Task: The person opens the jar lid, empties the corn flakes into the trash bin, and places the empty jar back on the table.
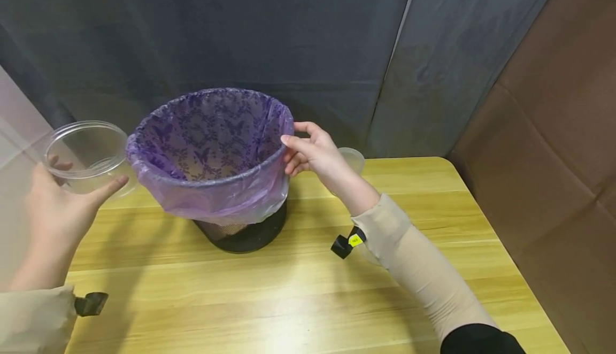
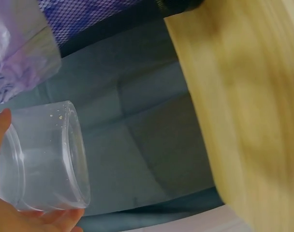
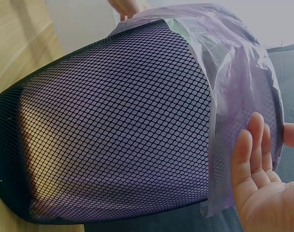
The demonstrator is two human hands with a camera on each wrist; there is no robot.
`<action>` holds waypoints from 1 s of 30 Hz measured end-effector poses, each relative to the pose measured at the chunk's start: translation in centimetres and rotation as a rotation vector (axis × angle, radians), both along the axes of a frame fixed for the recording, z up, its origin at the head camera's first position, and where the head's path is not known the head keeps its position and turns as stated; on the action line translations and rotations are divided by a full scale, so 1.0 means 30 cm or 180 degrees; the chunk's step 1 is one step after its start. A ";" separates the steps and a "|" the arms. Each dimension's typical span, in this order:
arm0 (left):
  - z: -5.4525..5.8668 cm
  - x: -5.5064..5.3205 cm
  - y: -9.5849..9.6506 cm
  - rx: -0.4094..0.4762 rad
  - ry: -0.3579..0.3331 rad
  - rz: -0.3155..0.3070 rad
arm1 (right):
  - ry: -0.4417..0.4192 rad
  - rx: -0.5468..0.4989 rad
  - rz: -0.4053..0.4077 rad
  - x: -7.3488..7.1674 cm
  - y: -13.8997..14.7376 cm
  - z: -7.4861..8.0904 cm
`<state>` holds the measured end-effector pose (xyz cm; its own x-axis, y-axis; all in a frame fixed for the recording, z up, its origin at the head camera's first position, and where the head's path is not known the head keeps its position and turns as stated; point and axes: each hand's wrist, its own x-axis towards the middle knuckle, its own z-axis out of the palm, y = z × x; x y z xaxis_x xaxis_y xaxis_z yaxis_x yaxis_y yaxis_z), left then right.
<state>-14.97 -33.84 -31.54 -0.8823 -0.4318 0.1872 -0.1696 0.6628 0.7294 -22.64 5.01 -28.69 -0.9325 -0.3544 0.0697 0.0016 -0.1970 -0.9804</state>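
Nearest the head camera are two beige sleeves, the left sleeve in the lower left of the frame and the right sleeve in the lower right. A black fitting with a yellow label sits at the right cuff; a second black fitting sits at the left.

The left hand, at the left of the frame, is grasping a clear plastic tub, thumb on one side and fingers on the other. The tub is held just left of the bin, its round rim uppermost in the head view. The left wrist view shows small pale specks on the tub's side.

The black mesh bin stands left of centre, its base on the tabletop. A purple patterned liner covers its inside and folds outward over the rim. The right hand pinches the lined rim on its right side, thumb at the edge and fingers against the outside.

A pale, round, translucent item shows behind the right wrist, partly hidden; its type cannot be determined. Dark grey cloth fills the upper background; brown cloth covers the right.
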 end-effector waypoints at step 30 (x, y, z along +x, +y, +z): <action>-0.178 0.011 -0.006 0.0284 -0.0176 -0.0136 | -0.0007 -0.0074 0.0000 0.002 -0.003 0.000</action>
<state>-14.66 -34.02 -36.88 -0.9082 -0.4063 0.1003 -0.1841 0.6032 0.7761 -22.59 4.94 -28.69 -0.9327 -0.3527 0.0759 0.0037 -0.2197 -0.9756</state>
